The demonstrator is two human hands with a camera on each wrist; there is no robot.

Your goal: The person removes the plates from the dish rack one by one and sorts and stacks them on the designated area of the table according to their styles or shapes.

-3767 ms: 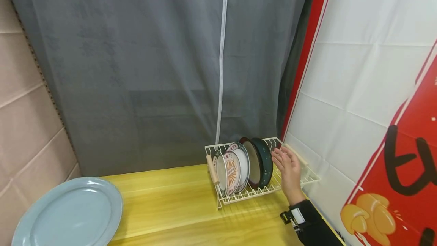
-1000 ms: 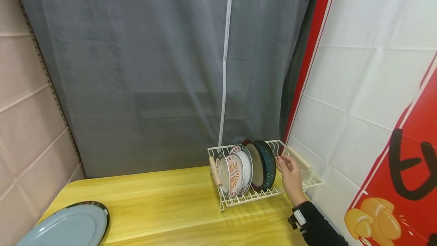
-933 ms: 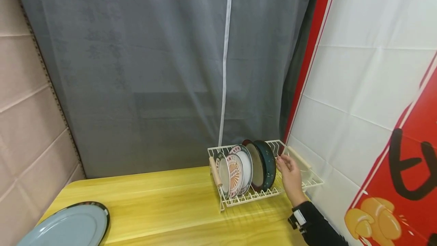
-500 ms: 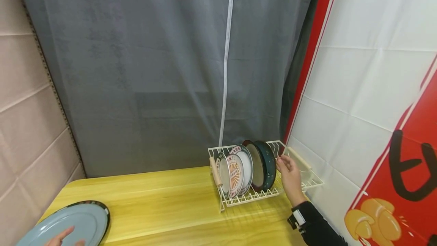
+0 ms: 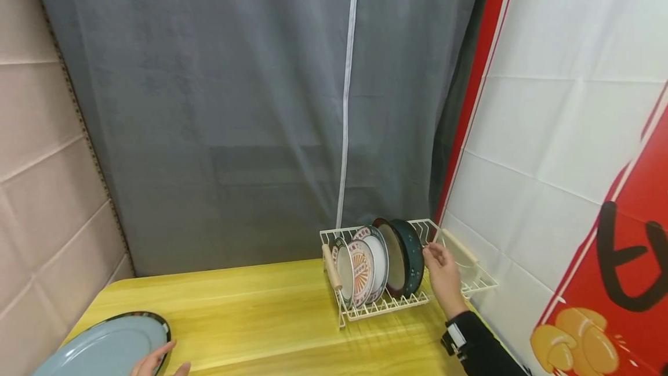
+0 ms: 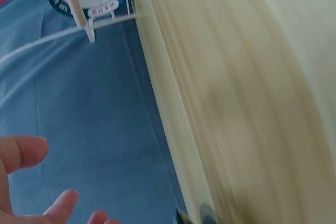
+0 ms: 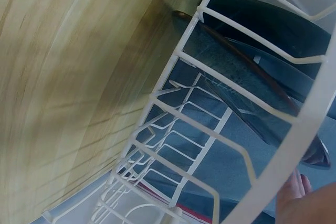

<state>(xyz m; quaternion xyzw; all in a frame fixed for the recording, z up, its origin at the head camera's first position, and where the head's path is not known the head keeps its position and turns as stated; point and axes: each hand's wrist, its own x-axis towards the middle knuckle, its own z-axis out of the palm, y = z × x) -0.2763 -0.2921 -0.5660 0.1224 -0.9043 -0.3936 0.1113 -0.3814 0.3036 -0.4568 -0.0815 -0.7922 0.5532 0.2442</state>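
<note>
My right hand [image 5: 443,274] is at the right part of a cream wire dish rack [image 5: 386,306], thumb and fingertips brought together at a rack wire beside a dark green dish [image 5: 414,260]. In the right wrist view, the fingers [image 7: 296,184] show at the lower right, close to the rack's thick bar and the dish's rim. My left hand [image 5: 153,361] enters at the bottom left with fingers apart, overlapping the edge of a pale blue oval platter [image 5: 106,344]. A dark patterned rim [image 5: 163,324] shows under the platter. The left wrist view shows spread fingers [image 6: 63,208] holding nothing.
Several printed plates [image 5: 363,271] stand upright in the rack's left part, near its wooden handle [image 5: 331,267]. Yellow wood-grain table [image 5: 245,312] lies between platter and rack. A grey curtain [image 5: 235,132] hangs behind, a white and red cloth [image 5: 553,149] at right.
The platter sits lower in view than at first, with the dark rim now showing beneath. My right fingertips have drawn together at the rack. My left hand has come in and moved right.
</note>
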